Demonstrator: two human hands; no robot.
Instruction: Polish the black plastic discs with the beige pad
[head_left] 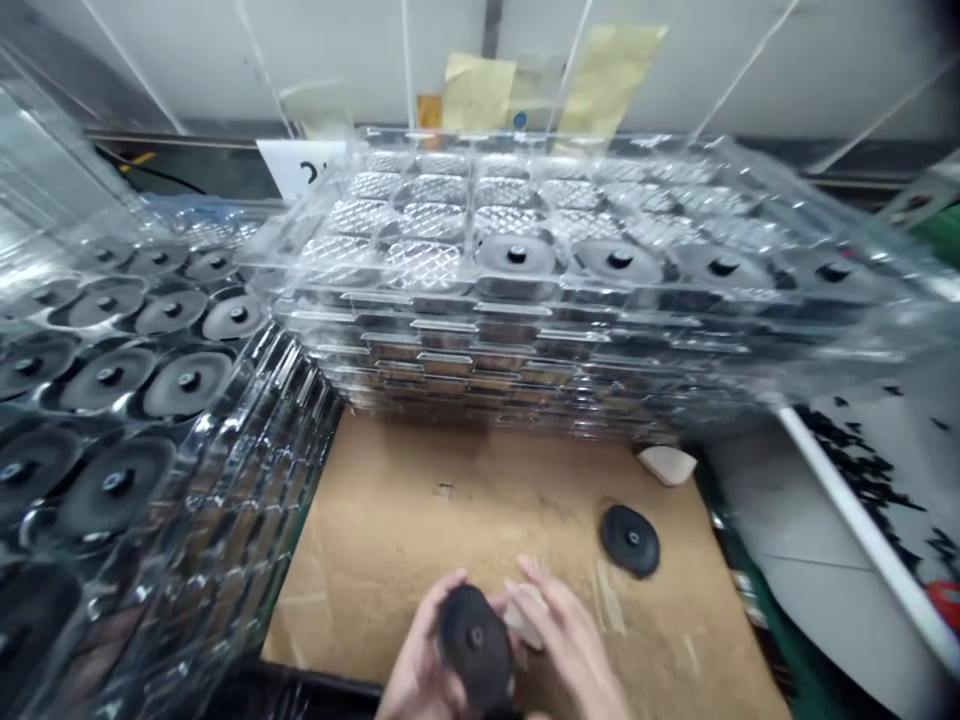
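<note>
Left hand (412, 665): black disc (475, 645); right hand (570, 640): pale pad (525, 618).

Passage: cardboard sheet (420, 520) ahead of left hand (416, 660) and right hand (570, 645), running up to the stack | Ahead: stacked transparent trays (480, 340), wall-like across the sheet's far edge | Left: second transparent tray stack (142, 470) along the sheet | In path: black disc (630, 540), right; pale scrap (667, 464), at stack foot | Near: black bin rim (285, 690), beside left hand

White card (300, 165): we read only one cut-off black mark, upper middle of the frame.
Yellow notes (480, 95): we read nothing.
</note>
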